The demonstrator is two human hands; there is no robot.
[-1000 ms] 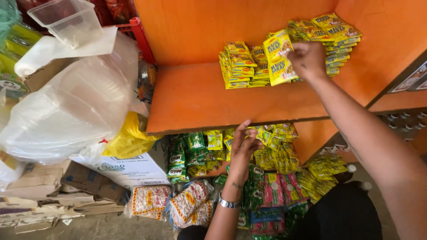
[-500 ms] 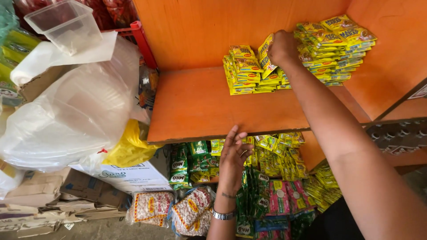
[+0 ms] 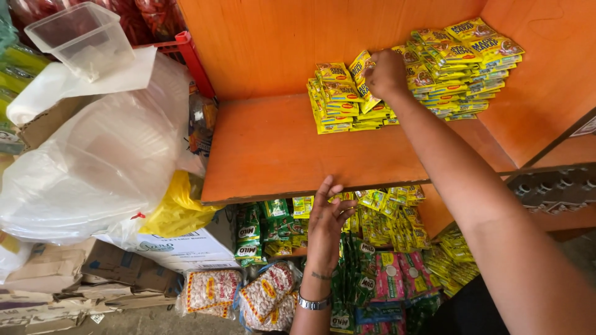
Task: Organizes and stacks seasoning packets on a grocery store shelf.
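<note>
1. Right hand (image 3: 386,74) fingers curled on a yellow sachet (image 3: 361,79), tilted on edge between two sachet stacks (image 3: 462,68) at the back of the orange shelf (image 3: 273,149).
2. Left hand (image 3: 327,223) fingers spread, holding nothing, fingertips at the shelf's front edge.
3. Green packets (image 3: 251,232) on the level below.

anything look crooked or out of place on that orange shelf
One yellow sachet stands tilted on edge under the right hand, between two flat stacks. The piles themselves are loosely fanned. Nothing looks spilled or torn.

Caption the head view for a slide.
Right hand sets a yellow sachet onto stacks on an orange shelf; left hand at its edge.
</note>
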